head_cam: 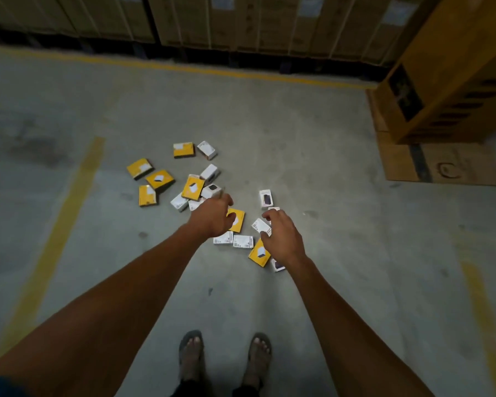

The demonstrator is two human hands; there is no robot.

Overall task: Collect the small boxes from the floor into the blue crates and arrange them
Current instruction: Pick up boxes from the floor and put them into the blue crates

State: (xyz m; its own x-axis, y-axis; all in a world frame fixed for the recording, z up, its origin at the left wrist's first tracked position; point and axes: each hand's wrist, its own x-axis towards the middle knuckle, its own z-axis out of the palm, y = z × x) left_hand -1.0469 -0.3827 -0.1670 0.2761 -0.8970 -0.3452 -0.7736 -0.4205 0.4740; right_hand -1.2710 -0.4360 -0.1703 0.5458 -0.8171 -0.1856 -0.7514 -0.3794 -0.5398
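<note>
Nearest, two sandalled feet [225, 356] planted on the grey concrete floor [327, 167]. Above them, both bare forearms stretched forward and down over the scatter of small boxes [201, 193]. Left hand [212, 214] back-up, fingers curled downward over a yellow box [236, 220], hiding part of it — cannot tell whether touching or merely above. Right hand [281, 234] likewise held over the pile, fingers loosely bent, nothing gripped as far as can be seen, a white box [260, 224] just beside its fingertips. Under the right wrist, another yellow box [259, 255] and a dark-printed one partly covered. Between the hands, two white boxes [232, 240] lying side by side. Further out, a tight cluster of yellow and white boxes, some leaning on each other, then four yellow ones spread to the left and a white one at the far edge. Painted yellow lines [69, 213] to the left and beyond. Right — a flattened cardboard sheet [441, 164] under a large yellow-brown carton [455, 81]. Farthest back, a row of stacked cartons [241, 21].
</note>
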